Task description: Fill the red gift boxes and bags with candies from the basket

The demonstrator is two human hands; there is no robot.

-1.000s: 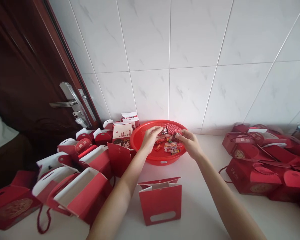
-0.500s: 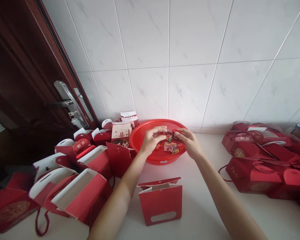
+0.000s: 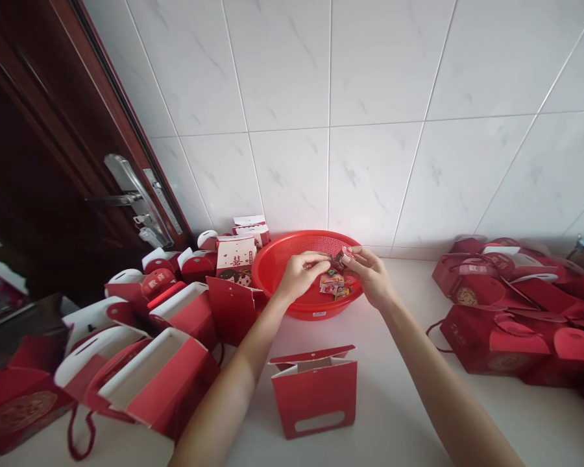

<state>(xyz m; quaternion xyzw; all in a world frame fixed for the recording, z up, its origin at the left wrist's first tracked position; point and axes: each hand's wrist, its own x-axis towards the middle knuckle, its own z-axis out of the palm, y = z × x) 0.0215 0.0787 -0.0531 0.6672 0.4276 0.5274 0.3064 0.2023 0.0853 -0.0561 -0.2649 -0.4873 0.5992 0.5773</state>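
Note:
Both of my hands are over a red plastic basket (image 3: pixel 272 272) with mesh sides. Between thumb and fingers, my right hand (image 3: pixel 372 275) pinches a small wrapped candy (image 3: pixel 344 255) in a reddish wrapper. My left hand (image 3: pixel 299 275) has its thumb and fingers pressed together beside that candy; whatever is in its pinch is hidden. Several more wrapped candies (image 3: pixel 331 283) lie on the basket floor below. Nearer to me, between my forearms, a red paper gift box (image 3: pixel 316 395) stands upright with its top gaping and an oval cutout low on its front.
Red and white gift boxes (image 3: pixel 165 376), several with tops open, crowd the left side of the white table (image 3: pixel 394 402). More red boxes (image 3: pixel 494 340) are packed together at the right. A tiled wall (image 3: pixel 370 175) rises behind, and a dark wooden door (image 3: pixel 68 130) stands at the left.
My right hand has turned and drawn slightly right, and the candy in its fingers shows more clearly. My left hand has shifted slightly toward it, fingers closing. The boxes stay put.

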